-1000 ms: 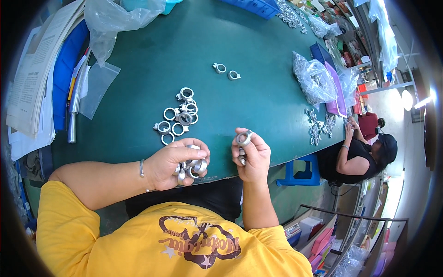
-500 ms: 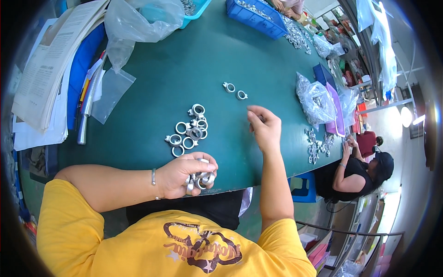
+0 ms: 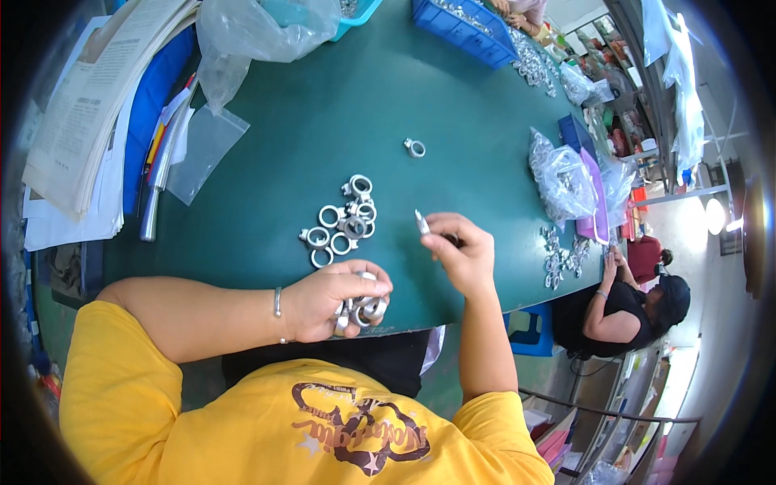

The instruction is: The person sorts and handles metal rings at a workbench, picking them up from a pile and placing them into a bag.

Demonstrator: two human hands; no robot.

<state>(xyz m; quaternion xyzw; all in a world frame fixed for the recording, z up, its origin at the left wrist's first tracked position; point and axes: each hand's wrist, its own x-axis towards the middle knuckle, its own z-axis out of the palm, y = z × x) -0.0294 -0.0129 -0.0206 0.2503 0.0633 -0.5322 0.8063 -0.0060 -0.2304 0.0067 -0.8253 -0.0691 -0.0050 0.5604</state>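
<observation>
My left hand (image 3: 317, 301) is curled around a bunch of silvery metal ring clamps (image 3: 372, 310) at the table's near edge. My right hand (image 3: 465, 257), to its right above the table, pinches a single ring clamp (image 3: 422, 223) edge-on between thumb and fingers. A dark round part (image 3: 453, 240) shows among its curled fingers, too covered to make out. Just beyond my left hand lies a loose cluster of ring clamps (image 3: 343, 242), some overlapping. One lone ring clamp (image 3: 415, 149) rests farther out on the green tabletop (image 3: 307, 121).
Papers (image 3: 89, 105), pens and a metal rod (image 3: 153, 194) lie at left beside a flat plastic bag (image 3: 206, 153). Far back stands a blue bin (image 3: 465, 32) of metal parts. At right are a purple tray (image 3: 594, 194), more clamps (image 3: 558, 259) and a seated co-worker (image 3: 622, 315).
One of the two separate ring clamps farther out has left the table, and my right hand now pinches a clamp. My left hand still holds its bunch.
</observation>
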